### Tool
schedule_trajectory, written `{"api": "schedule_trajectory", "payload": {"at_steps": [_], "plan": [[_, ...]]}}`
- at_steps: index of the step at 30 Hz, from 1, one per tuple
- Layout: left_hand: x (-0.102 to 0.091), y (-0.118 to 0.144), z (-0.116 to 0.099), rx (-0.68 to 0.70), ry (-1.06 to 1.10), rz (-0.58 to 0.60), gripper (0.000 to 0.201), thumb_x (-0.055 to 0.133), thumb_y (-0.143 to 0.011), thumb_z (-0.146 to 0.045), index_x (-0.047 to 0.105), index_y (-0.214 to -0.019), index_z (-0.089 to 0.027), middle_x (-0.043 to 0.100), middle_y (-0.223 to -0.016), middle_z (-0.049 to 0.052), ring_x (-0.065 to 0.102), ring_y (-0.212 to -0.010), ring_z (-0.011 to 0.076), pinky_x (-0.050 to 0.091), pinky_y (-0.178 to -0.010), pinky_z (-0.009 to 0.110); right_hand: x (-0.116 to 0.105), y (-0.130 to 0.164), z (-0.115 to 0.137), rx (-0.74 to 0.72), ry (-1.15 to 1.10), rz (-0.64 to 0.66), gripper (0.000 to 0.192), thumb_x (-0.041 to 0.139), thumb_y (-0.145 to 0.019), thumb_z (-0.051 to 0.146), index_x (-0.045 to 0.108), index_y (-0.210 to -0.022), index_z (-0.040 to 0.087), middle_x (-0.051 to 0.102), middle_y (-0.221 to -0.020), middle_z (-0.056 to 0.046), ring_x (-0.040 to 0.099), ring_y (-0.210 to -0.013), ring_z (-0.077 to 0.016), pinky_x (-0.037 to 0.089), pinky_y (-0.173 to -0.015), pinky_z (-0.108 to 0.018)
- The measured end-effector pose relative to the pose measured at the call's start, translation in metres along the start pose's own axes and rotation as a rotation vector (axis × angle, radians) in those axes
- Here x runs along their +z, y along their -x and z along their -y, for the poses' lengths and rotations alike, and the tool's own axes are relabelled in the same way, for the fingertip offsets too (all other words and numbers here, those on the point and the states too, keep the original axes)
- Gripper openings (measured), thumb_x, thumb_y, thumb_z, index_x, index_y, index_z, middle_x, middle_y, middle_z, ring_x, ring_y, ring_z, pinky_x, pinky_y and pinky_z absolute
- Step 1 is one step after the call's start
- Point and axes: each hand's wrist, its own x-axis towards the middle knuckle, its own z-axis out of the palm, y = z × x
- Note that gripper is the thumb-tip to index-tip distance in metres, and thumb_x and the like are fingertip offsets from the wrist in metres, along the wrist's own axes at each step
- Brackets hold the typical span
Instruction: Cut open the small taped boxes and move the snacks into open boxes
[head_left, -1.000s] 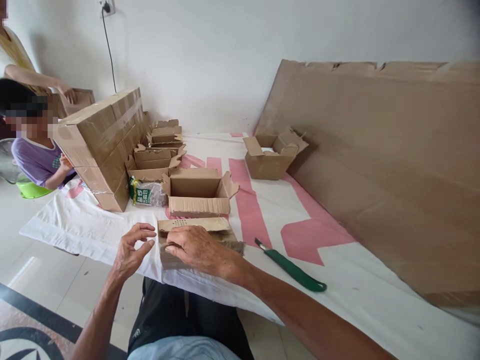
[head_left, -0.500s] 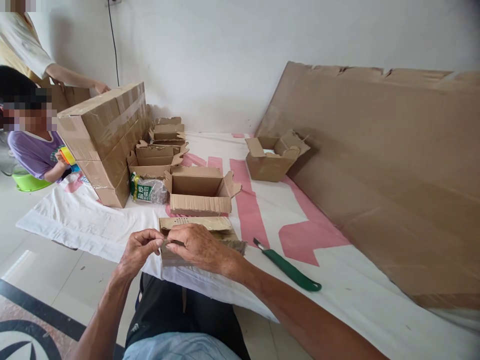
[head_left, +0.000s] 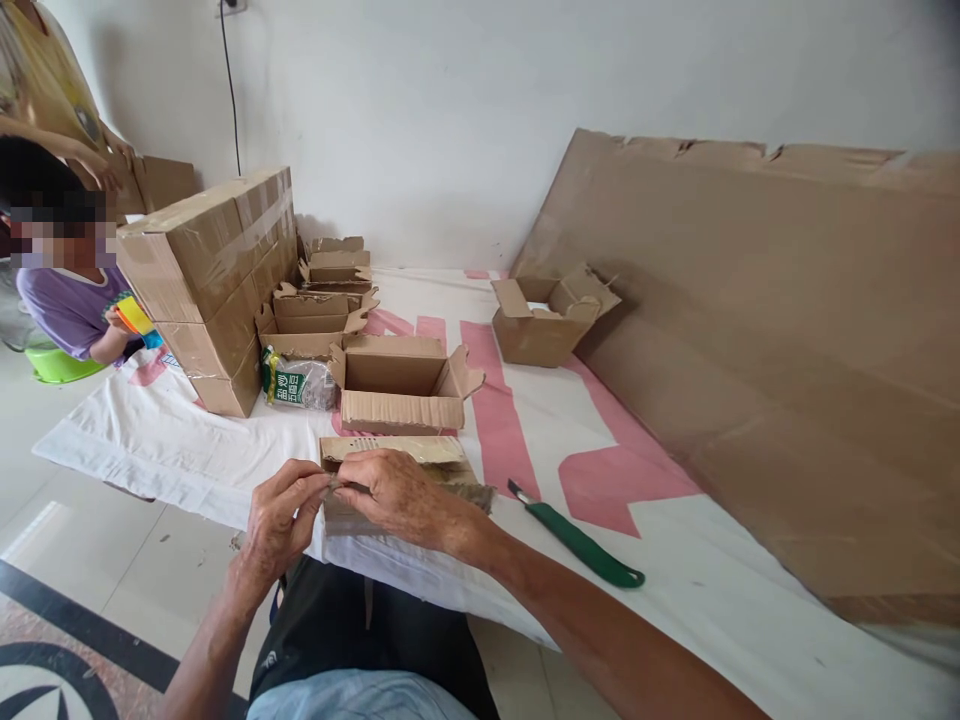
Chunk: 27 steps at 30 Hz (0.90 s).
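Observation:
A small open cardboard box (head_left: 360,520) lies at the table's near edge, right in front of me. My left hand (head_left: 285,510) is closed in a pinch at the box's near left corner; what sits between thumb and fingers is too small to make out. Curled over the near edge of the same box is my right hand (head_left: 390,495), its fingertips almost meeting the left ones. A green-handled utility knife (head_left: 585,545) rests on the cloth to the right of the box, its blade pointing toward it.
Beyond it stand an open carton (head_left: 401,410), a plastic food packet (head_left: 296,382) and stacked taped cartons (head_left: 210,300). Another open carton (head_left: 536,335) is near a large cardboard sheet (head_left: 750,380) leaning at right. At left are a person in purple (head_left: 64,310) and a standing person (head_left: 56,90).
My left hand has shifted slightly, fingers now extended further over the box corner. The right hand stays put. The standing person's arm has drawn back from the stacked cartons.

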Motion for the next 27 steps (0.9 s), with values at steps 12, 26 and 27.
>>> {"api": "schedule_trajectory", "payload": {"at_steps": [12,26,27], "plan": [[-0.023,-0.021,-0.001,0.029,-0.095,0.399,0.021,0.052,-0.108,-0.016,0.069,-0.095,-0.018,0.071,-0.093,0.008,0.069,-0.085,0.0194,0.055,-0.076,0.03,0.002,-0.001,0.0,-0.004,0.009,-0.011,0.026,0.069,-0.1,0.016,0.067,-0.074,0.019,0.068,-0.077,0.0,0.059,-0.074,-0.0146,0.038,-0.071,-0.029],[-0.014,-0.022,0.005,-0.123,-0.014,0.486,0.027,0.047,-0.108,-0.022,0.058,-0.083,-0.021,0.062,-0.078,0.002,0.057,-0.068,0.016,0.038,-0.066,0.029,-0.004,-0.001,-0.001,0.027,-0.036,-0.02,0.019,0.063,-0.096,0.007,0.073,-0.086,0.02,0.077,-0.088,-0.003,0.069,-0.083,-0.0186,0.045,-0.076,-0.029],[-0.013,-0.022,0.005,-0.119,-0.005,0.483,0.029,0.046,-0.108,-0.021,0.057,-0.082,-0.021,0.062,-0.076,0.002,0.056,-0.067,0.0158,0.037,-0.065,0.029,-0.006,0.0,-0.001,0.031,-0.037,-0.005,0.018,0.063,-0.096,0.008,0.074,-0.088,0.02,0.078,-0.09,-0.003,0.069,-0.084,-0.0186,0.044,-0.076,-0.029]]}}
